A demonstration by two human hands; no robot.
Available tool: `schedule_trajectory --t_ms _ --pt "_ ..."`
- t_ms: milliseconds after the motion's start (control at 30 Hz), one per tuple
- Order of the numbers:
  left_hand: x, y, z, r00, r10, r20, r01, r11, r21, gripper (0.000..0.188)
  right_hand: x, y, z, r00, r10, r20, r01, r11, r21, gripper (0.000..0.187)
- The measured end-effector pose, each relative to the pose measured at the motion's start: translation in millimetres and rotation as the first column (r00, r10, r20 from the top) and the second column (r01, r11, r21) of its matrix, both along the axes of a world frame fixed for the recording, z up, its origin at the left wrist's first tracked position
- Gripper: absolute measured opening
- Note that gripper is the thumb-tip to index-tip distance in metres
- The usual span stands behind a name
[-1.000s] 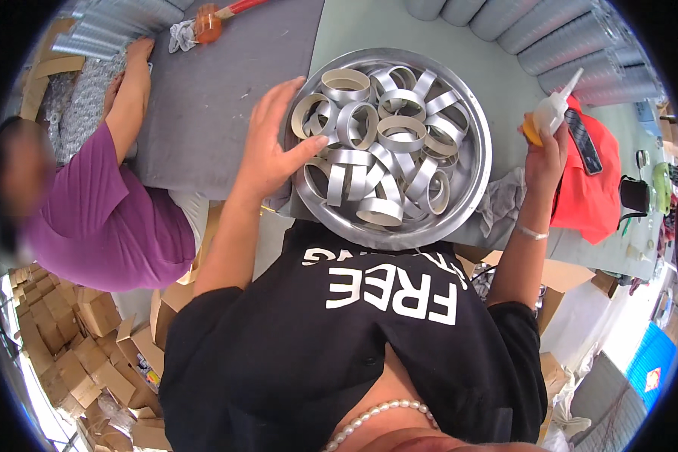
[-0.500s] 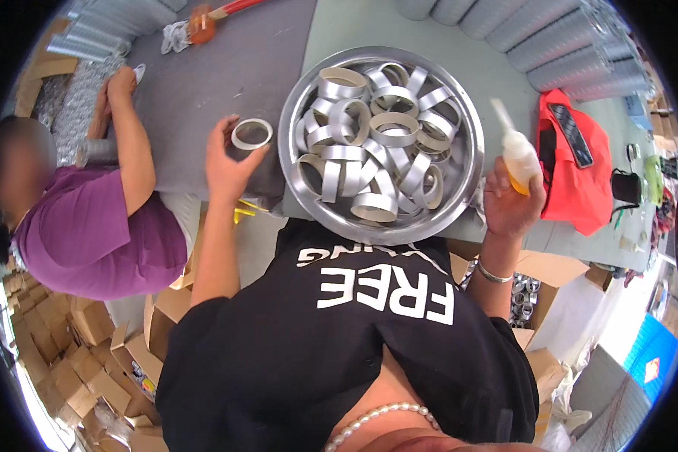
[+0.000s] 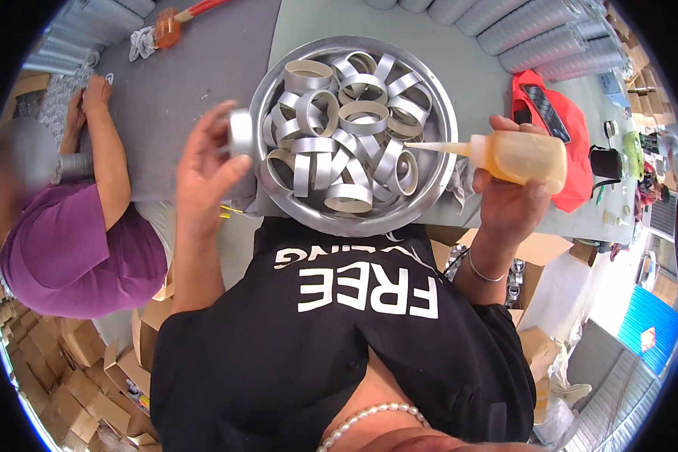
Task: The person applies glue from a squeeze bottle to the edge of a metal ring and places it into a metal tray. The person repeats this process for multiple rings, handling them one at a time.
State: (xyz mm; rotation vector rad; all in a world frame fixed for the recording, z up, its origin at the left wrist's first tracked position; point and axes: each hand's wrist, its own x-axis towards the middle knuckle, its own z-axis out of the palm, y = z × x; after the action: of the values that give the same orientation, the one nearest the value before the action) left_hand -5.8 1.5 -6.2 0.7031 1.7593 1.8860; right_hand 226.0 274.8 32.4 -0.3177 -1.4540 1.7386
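Note:
Between the fingers and thumb of my left hand [image 3: 203, 169] is a silver ring [image 3: 240, 133], a short tube section turned edge-up, left of the bowl. My right hand [image 3: 512, 200] grips a translucent squeeze bottle [image 3: 526, 160] of amber liquid. The bottle lies almost level, and its long thin nozzle points left over the bowl's right rim. A wide metal bowl [image 3: 267, 197] stands on the table in front of me. Inside it is a heap of silver rings [image 3: 349, 197] with pale inner walls, lying at many angles.
Silver rolls [image 3: 531, 34] line the table's far right. A red cloth bag [image 3: 576, 169] with a phone [image 3: 546, 113] on it lies beyond my right hand. At left sits a co-worker in purple [image 3: 83, 248]. A red-handled mallet [image 3: 167, 29] lies far left; cardboard boxes [image 3: 546, 248] stand below.
The squeeze bottle has swung from upright to nearly level, its nozzle now toward the bowl. My left hand has turned the ring from face-up onto its edge. The view has shifted slightly.

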Motion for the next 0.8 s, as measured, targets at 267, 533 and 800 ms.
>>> schedule_trajectory --t_ms 267,533,800 --pt "67 33 10 0.508 -0.492 0.707 0.246 0.87 0.428 0.058 10 -23 3 0.993 -0.025 -0.115 0.061 0.945 0.32 0.087" --pt "75 38 7 0.271 -0.527 0.806 0.26 0.846 0.466 0.064 17 -26 -4 0.973 0.209 -0.102 -0.096 0.763 0.639 0.092" --pt "80 42 19 0.357 -0.43 0.83 0.333 0.888 0.317 0.068 1 -37 -4 0.97 0.235 -0.062 -0.134 0.729 0.671 0.076"
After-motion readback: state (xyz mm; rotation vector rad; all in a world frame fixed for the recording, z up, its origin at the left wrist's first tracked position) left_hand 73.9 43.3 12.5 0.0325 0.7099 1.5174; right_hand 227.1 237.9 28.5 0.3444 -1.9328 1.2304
